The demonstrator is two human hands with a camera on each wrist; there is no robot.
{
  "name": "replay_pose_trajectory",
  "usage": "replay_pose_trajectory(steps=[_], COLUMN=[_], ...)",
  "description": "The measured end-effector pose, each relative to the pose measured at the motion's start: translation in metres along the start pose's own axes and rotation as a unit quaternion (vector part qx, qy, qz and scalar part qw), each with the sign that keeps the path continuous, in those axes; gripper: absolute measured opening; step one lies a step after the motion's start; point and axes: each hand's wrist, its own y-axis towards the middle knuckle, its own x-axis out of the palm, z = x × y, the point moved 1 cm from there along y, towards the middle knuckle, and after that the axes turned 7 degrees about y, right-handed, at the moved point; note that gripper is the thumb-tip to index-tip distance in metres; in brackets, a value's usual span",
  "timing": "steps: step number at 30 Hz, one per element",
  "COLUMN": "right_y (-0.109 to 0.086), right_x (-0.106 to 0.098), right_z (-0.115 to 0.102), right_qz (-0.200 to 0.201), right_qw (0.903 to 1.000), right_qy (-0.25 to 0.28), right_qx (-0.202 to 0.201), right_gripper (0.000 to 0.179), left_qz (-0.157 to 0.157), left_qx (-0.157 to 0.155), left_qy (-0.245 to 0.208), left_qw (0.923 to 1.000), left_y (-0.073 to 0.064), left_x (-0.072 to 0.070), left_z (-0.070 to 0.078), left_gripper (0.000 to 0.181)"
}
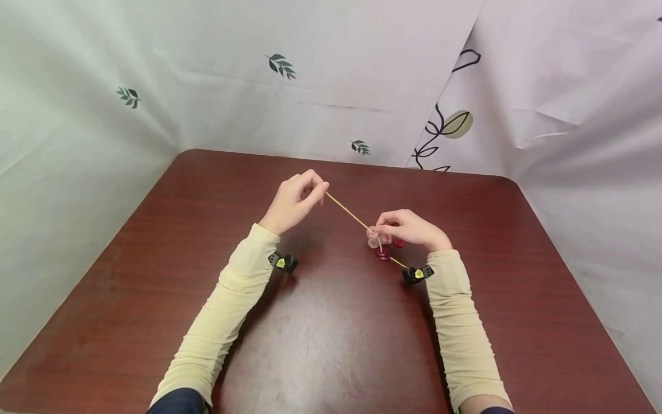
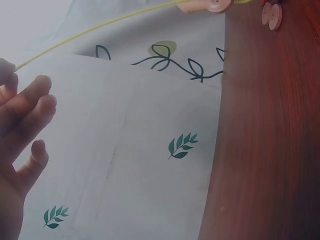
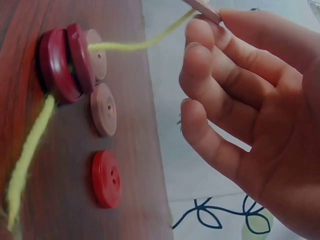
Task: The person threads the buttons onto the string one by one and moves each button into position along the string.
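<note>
Raised above the table, my left hand (image 1: 292, 202) pinches a yellow yarn (image 1: 349, 213) between thumb and fingertip. The yarn runs taut down to a pale pink button (image 3: 204, 9), which my right hand (image 1: 414, 229) pinches by its rim. From that button it drops through two dark red buttons (image 3: 80, 60) near the table top, and a loose tail (image 3: 27, 160) trails beyond them. Close under the right hand lie two pink buttons (image 3: 104, 110) and a bright red button (image 3: 106, 179). The left wrist view shows the held button only at its top edge.
A dark reddish-brown table (image 1: 320, 345) lies beneath both hands. White cloth with leaf prints (image 1: 281, 66) hangs behind it and along its sides. A small black camera (image 1: 283, 263) is strapped at the left wrist, and another camera (image 1: 416, 275) at the right.
</note>
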Motion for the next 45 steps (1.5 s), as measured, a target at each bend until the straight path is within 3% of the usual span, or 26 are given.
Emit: replay_pose_trajectory(steps=[10,17,20,30,45], right_y=[0.003,0.002,0.002,0.003,0.001], right_x=[-0.001,-0.002,-0.003,-0.003,0.002], right_z=[0.018,0.024,0.028,0.033,0.036], right_qz=[-0.045,-0.071,-0.088,-0.120,-0.135], right_qw=[0.9987,0.9966,0.9952,0.9919,0.9899], right_qy=[-0.023,-0.043,-0.041,-0.029,-0.014], right_qx=[-0.005,0.005,0.009,0.028,0.043], right_gripper=[0.018,0.017,0.015,0.015,0.011], left_qz=[0.032,0.041,0.046,0.046,0.040], left_qx=[0.013,0.016,0.018,0.021,0.035], left_qy=[-0.032,-0.036,-0.041,-0.075,-0.085], left_qw=[0.9989,0.9984,0.9979,0.9958,0.9950], left_y=[-0.001,-0.002,-0.002,-0.002,-0.003], left_x=[-0.002,-0.012,-0.014,-0.015,-0.010], left_z=[0.004,0.027,0.029,0.032,0.028], left_gripper=[0.018,0.014,0.013,0.013,0.013])
